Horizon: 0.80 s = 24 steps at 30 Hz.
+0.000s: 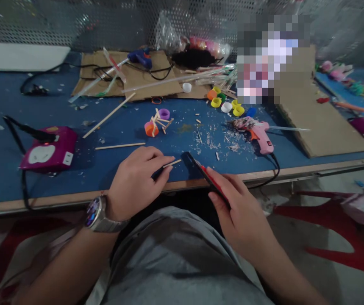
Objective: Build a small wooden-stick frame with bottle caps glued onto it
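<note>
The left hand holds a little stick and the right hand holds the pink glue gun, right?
Not quite: in the head view, the right hand holds a red-and-black tool, and the pink glue gun lies on the table. The left hand does hold a little stick.

From my end I see a blue tabletop (73,182) w/ a wood-colored front edge, scattered w/ pale shavings (212,140). L end: white panel (23,56) at back, magenta box (59,154) w/ black cords nr front. Btwn: 2 loose wood sticks (108,116), plus a purple ring (163,114) & an orange ring (151,129) w/ short sticks. Far side: cardboard (159,61) & bottle-cap-like rings (216,102), mostly yellow. R: pink glue gun (266,144), another cardboard sheet (324,118).
</note>
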Motion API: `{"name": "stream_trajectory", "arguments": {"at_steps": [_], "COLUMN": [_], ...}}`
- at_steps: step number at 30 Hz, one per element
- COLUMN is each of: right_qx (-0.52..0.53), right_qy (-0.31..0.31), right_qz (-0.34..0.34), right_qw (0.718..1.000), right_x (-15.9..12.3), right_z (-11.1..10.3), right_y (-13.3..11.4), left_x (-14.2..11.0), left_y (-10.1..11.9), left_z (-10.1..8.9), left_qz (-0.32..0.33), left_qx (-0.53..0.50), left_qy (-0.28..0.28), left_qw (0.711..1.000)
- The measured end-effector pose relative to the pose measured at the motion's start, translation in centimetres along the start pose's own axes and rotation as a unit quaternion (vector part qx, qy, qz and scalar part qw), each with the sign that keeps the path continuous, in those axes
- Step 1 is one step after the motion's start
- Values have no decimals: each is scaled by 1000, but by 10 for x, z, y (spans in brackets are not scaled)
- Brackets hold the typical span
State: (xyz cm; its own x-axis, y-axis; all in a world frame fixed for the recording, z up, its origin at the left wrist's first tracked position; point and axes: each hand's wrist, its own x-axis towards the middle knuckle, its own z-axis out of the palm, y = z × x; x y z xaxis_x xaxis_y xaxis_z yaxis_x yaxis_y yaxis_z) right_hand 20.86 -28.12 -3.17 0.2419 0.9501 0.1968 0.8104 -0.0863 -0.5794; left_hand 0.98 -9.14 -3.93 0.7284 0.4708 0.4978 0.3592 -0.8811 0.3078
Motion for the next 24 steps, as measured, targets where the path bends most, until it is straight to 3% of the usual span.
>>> {"name": "stream_trajectory", "arguments": {"at_steps": [8,24], "right_qx": [-26,-4], "right_qy": [-43,-53], "right_qz": [-1,-15], "right_qw": [999,998], "right_x": [1,-3], "right_z": [-3,2], "right_y": [-9,-18], "left_x": [2,2], "left_y": [6,7], "left_z": [1,1], "left_qz": [57,66], "left_qx": [23,25], "left_qy": [-5,-14], "left_qw": [998,997]}}
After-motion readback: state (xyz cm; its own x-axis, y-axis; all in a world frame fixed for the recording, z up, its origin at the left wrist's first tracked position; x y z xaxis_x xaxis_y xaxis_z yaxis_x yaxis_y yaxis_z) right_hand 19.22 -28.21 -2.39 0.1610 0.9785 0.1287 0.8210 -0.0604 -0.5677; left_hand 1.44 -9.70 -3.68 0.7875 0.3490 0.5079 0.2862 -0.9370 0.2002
